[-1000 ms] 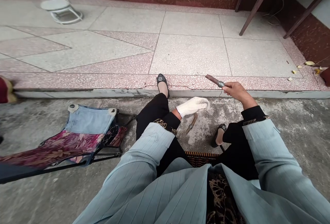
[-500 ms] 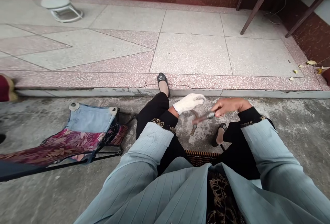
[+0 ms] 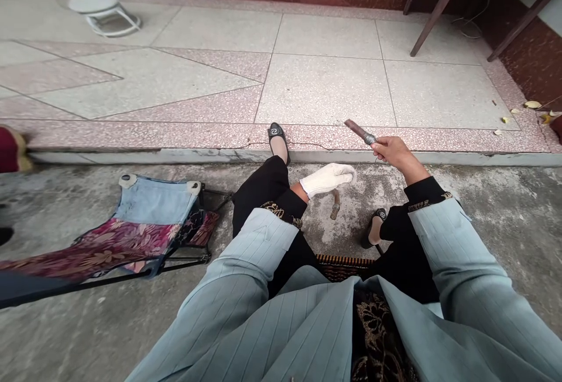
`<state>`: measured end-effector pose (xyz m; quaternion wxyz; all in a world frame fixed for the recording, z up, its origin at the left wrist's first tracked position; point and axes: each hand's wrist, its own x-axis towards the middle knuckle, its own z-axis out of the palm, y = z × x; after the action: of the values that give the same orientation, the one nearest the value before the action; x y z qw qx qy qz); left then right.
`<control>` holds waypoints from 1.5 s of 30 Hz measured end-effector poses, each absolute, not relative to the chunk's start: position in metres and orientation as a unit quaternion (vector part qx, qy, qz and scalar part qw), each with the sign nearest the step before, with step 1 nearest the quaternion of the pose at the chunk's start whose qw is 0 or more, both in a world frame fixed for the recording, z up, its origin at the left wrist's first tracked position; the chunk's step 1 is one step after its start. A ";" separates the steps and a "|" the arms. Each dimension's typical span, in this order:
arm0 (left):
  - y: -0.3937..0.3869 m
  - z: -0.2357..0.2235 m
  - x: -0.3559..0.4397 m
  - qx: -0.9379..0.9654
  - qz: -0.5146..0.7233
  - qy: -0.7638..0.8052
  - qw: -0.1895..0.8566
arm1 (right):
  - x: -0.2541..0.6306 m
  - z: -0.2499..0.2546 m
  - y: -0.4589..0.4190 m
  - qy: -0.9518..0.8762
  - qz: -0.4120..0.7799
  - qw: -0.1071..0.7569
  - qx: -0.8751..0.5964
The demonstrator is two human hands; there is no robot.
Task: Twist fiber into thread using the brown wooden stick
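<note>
My right hand (image 3: pixel 392 150) is bare and closed round one end of a reddish-brown stick (image 3: pixel 356 129). Silvery wire (image 3: pixel 369 138) is wound round that stick close to my fingers, and the stick points up and left over the step edge. Lower down and to the left, my left hand (image 3: pixel 328 178) wears a white knitted glove with its fingers curled closed. A fine strand shows faintly by its fingertips; what the glove grips is hidden. Just beneath the glove shows a short, bent brown piece (image 3: pixel 335 205); whether it lies on the ground or hangs from the hand, I cannot tell.
A low tiled step (image 3: pixel 325 92) runs across in front of me. To the left stands a folding chair (image 3: pixel 153 200) with patterned fabric. A white stool (image 3: pixel 105 10) is farther back, and dark table legs (image 3: pixel 439 10) rise at the upper right.
My right hand has lifted the stick up and away from my left hand, and its tip has swung from down-left to up-left. The gloved hand has shifted slightly right and down.
</note>
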<state>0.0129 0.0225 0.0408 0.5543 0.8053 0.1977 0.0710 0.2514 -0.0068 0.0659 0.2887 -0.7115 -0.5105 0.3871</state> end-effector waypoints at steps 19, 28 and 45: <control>0.033 0.034 0.010 0.808 0.116 0.278 0.506 | 0.253 0.085 -0.024 -0.647 0.624 0.099 -0.427; 0.024 0.035 0.016 0.711 0.105 0.215 0.661 | 0.271 0.075 -0.013 -0.469 0.431 0.451 -0.625; 0.024 0.041 0.013 0.787 0.110 0.245 0.555 | 0.252 0.059 -0.011 -0.678 0.276 -0.147 -0.665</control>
<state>0.0127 0.0245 0.0409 0.5547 0.7874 0.2453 0.1103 0.2524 -0.0108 0.0587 -0.1473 -0.6650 -0.6780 0.2763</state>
